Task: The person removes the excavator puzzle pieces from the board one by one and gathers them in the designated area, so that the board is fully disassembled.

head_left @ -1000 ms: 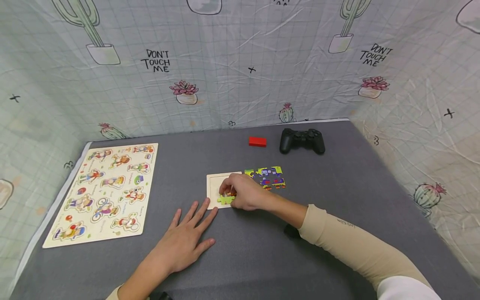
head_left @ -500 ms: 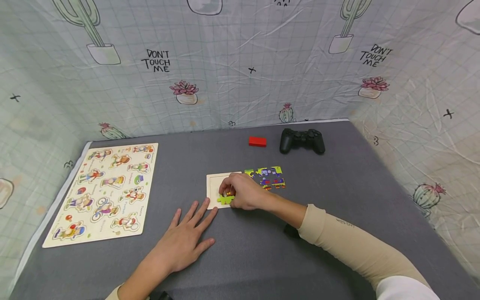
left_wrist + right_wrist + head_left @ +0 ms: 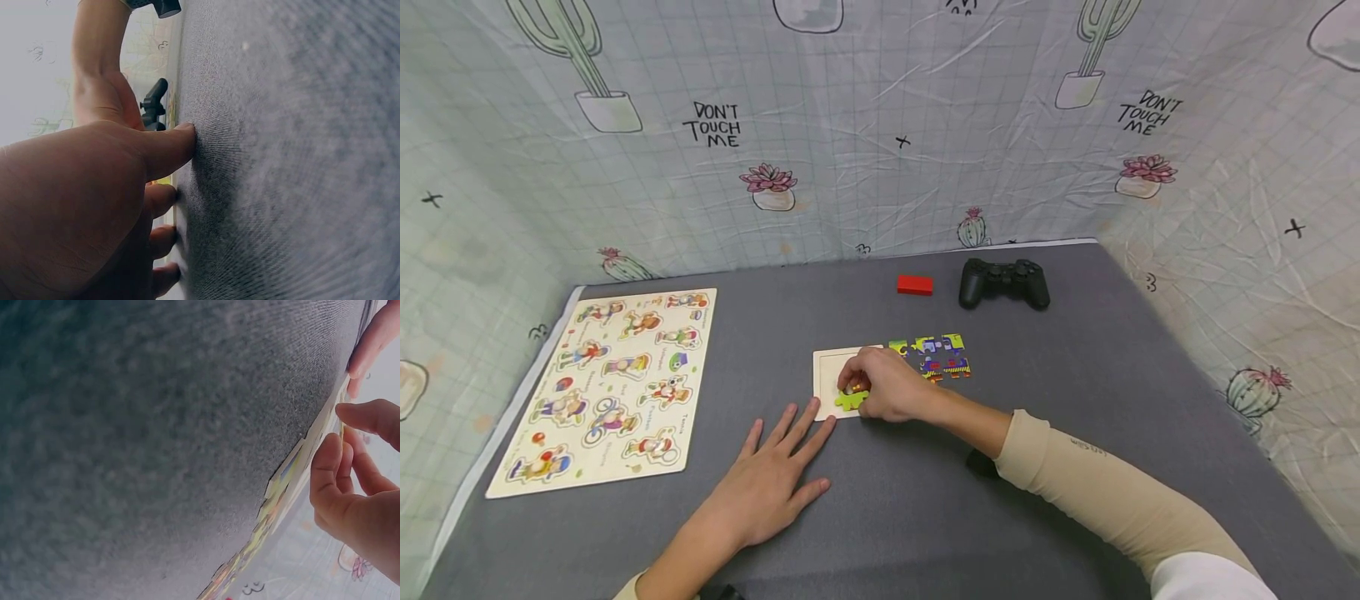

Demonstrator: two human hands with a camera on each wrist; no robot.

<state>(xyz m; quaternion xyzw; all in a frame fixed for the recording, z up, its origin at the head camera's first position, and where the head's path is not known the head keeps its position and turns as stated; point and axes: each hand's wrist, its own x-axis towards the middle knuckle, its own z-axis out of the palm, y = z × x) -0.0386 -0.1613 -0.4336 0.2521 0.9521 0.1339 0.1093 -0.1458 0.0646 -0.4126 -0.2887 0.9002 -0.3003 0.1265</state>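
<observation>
A pale wooden puzzle tray (image 3: 824, 365) lies on the grey table in the head view. My right hand (image 3: 891, 385) reaches over it, thumb and fingers pinching a lime-green jigsaw piece (image 3: 848, 402) in the tray's near part. The palm covers the tray's right side. Spread flat on the table, my left hand (image 3: 767, 483) has its fingertips touching the tray's near left edge. Just right of the tray lie several loose jigsaw pieces (image 3: 953, 342) in yellow-green and purple. In the right wrist view the curled right fingers (image 3: 327, 464) show, with the piece mostly hidden.
A large wooden picture-puzzle board (image 3: 655, 333) with cartoon figures lies at the left. Toward the back stand a red block (image 3: 915, 286) and a black game controller (image 3: 1004, 282). A printed cloth (image 3: 850, 125) hangs behind the table and along its sides.
My right hand's fingers shift very slightly with the green jigsaw piece, staying over the same part of the tray. The left hand keeps its place.
</observation>
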